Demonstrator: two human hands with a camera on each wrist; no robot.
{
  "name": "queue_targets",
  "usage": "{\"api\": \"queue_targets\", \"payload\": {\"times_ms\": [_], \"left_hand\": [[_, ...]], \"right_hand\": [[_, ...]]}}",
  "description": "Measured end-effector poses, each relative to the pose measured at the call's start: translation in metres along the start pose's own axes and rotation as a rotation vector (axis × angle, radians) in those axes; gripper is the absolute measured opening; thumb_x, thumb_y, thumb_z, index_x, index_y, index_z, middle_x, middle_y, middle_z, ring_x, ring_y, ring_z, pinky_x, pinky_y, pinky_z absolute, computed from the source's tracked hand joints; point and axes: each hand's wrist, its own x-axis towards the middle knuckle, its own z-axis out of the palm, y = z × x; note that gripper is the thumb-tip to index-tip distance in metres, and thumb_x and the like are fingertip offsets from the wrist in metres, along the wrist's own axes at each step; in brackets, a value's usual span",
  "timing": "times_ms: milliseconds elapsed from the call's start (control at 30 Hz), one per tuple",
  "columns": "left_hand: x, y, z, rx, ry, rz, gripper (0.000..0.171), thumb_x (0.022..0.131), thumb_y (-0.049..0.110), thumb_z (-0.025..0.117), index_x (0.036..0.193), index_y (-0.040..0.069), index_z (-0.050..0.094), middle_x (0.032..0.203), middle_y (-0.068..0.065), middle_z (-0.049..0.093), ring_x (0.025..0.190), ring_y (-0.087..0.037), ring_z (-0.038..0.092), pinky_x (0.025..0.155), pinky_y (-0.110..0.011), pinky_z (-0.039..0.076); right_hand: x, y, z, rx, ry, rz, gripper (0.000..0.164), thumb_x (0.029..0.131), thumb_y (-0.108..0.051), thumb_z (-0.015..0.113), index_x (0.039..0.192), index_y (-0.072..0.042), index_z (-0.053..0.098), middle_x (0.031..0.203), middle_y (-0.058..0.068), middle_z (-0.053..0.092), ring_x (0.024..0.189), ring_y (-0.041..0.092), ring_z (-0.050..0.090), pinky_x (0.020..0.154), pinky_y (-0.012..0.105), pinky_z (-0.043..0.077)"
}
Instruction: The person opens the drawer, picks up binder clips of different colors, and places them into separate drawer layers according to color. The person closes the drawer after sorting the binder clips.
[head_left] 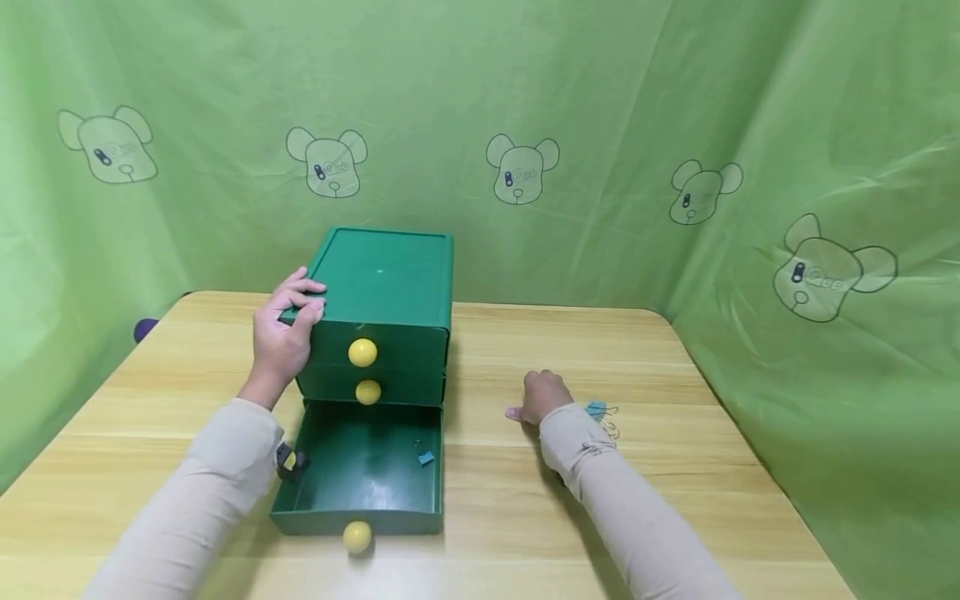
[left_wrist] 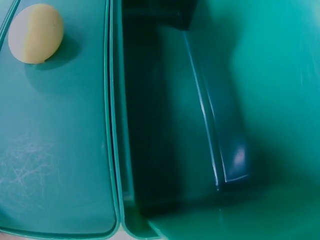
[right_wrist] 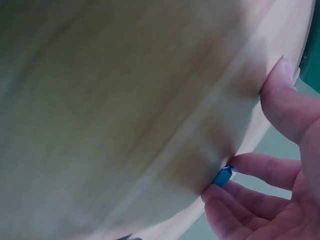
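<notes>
A green drawer cabinet (head_left: 382, 275) with yellow ball knobs stands on the table, its bottom drawer (head_left: 360, 475) pulled out. Inside that drawer lies a small blue binder clip (head_left: 426, 458). My left hand (head_left: 281, 333) rests on the cabinet's upper left edge, fingers and thumb over the top. The left wrist view looks onto a drawer front with a yellow knob (left_wrist: 36, 34) and the green drawer interior (left_wrist: 185, 120). To the right of the cabinet, my right hand (head_left: 546, 398) is low at the tabletop. Its fingertips touch another blue binder clip (right_wrist: 223, 176); the thumb stands apart.
More binder clips (head_left: 597, 409), blue with wire handles, lie just beyond the right wrist, partly covered by the sleeve. The wooden table (head_left: 660, 500) ends at green curtains (head_left: 600, 92) behind and on the right. A purple round thing (head_left: 145, 329) shows beyond the left edge.
</notes>
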Motion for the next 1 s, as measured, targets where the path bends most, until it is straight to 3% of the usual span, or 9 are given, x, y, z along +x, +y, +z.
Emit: {"api": "queue_targets", "payload": {"times_ms": [467, 633, 800, 1000], "left_hand": [[-0.002, 0.000, 0.000, 0.002, 0.004, -0.019, 0.017, 0.079, 0.001, 0.051, 0.074, -0.015, 0.055, 0.097, -0.033, 0.056, 0.121, -0.039, 0.039, 0.103, -0.035, 0.027], [-0.004, -0.001, 0.000, 0.011, 0.006, -0.026, 0.017, 0.079, 0.001, 0.051, 0.073, -0.014, 0.055, 0.097, -0.032, 0.057, 0.121, -0.038, 0.040, 0.103, -0.035, 0.028], [-0.003, -0.001, 0.000, 0.004, -0.002, -0.015, 0.016, 0.079, 0.001, 0.052, 0.074, -0.014, 0.055, 0.098, -0.033, 0.056, 0.121, -0.038, 0.040, 0.103, -0.036, 0.027], [-0.001, 0.000, 0.000, 0.000, -0.004, -0.016, 0.016, 0.079, 0.001, 0.052, 0.074, -0.014, 0.055, 0.098, -0.031, 0.057, 0.121, -0.038, 0.039, 0.104, -0.036, 0.027]], "right_hand": [[-0.002, -0.007, 0.002, -0.022, 0.035, -0.013, 0.047, 0.066, -0.038, 0.076, 0.089, 0.000, 0.061, 0.078, 0.015, 0.062, 0.072, 0.031, 0.061, 0.071, 0.040, 0.051], [-0.006, -0.012, 0.007, -0.009, 0.084, -0.032, 0.032, 0.071, -0.023, 0.077, 0.086, -0.001, 0.061, 0.077, 0.014, 0.062, 0.066, 0.028, 0.062, 0.063, 0.037, 0.052], [-0.010, -0.015, 0.009, 0.065, 0.126, -0.066, 0.004, 0.075, 0.000, 0.068, 0.075, -0.001, 0.063, 0.069, 0.009, 0.063, 0.061, 0.022, 0.061, 0.058, 0.031, 0.051], [-0.016, -0.019, 0.005, 0.128, 0.072, -0.098, 0.017, 0.077, 0.006, 0.055, 0.066, -0.006, 0.056, 0.062, 0.002, 0.056, 0.055, 0.015, 0.053, 0.053, 0.027, 0.046]]}}
